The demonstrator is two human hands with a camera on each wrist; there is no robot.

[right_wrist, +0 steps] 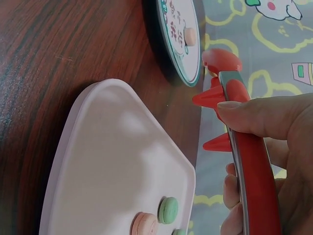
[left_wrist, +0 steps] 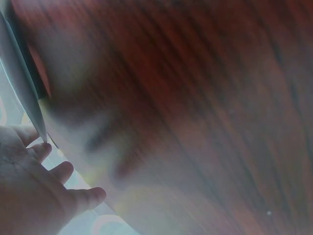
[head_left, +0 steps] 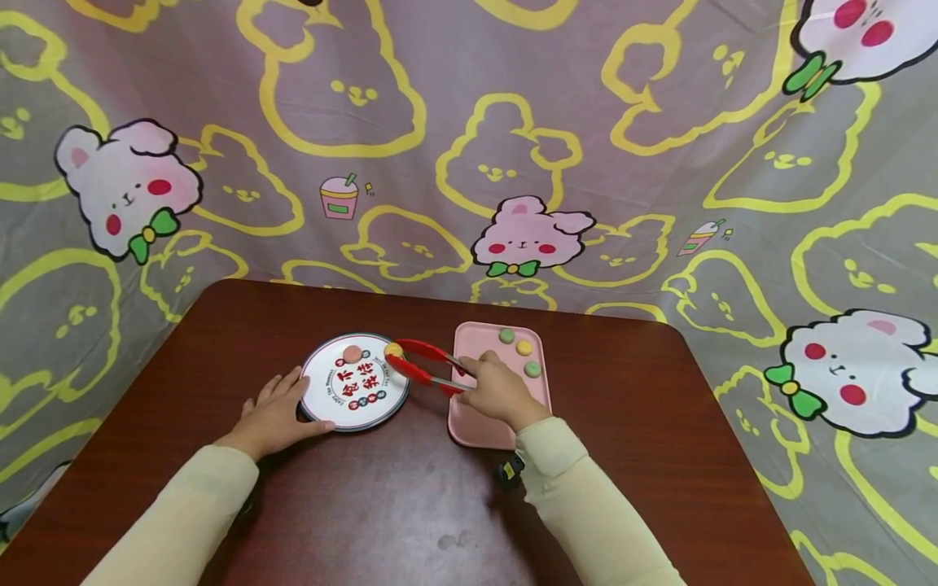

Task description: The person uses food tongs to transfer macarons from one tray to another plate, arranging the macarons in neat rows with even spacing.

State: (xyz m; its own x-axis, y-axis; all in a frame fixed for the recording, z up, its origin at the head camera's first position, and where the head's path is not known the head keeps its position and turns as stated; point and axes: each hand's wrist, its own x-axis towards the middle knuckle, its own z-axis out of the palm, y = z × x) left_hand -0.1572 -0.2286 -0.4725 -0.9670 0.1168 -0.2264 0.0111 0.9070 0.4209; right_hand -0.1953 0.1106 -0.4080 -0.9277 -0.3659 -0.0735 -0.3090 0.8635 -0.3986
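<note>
My spread left hand [head_left: 267, 419] seemingly steadies the round white plate [head_left: 315, 392]; my right hand [head_left: 497, 392] grips red-tipped metal tongs [right_wrist: 255, 183], apparently controlling a round yellow macaron [head_left: 393, 349] at far right.

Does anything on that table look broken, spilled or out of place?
Nothing looks broken or tipped over. One small oddity: a pale smudge on the table, in front of the pink tray, interrupts the dark surface; stain or glare, I can't tell.

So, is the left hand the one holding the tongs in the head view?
No, the right hand grips the red tongs, while the left hand rests at the plate.
</note>
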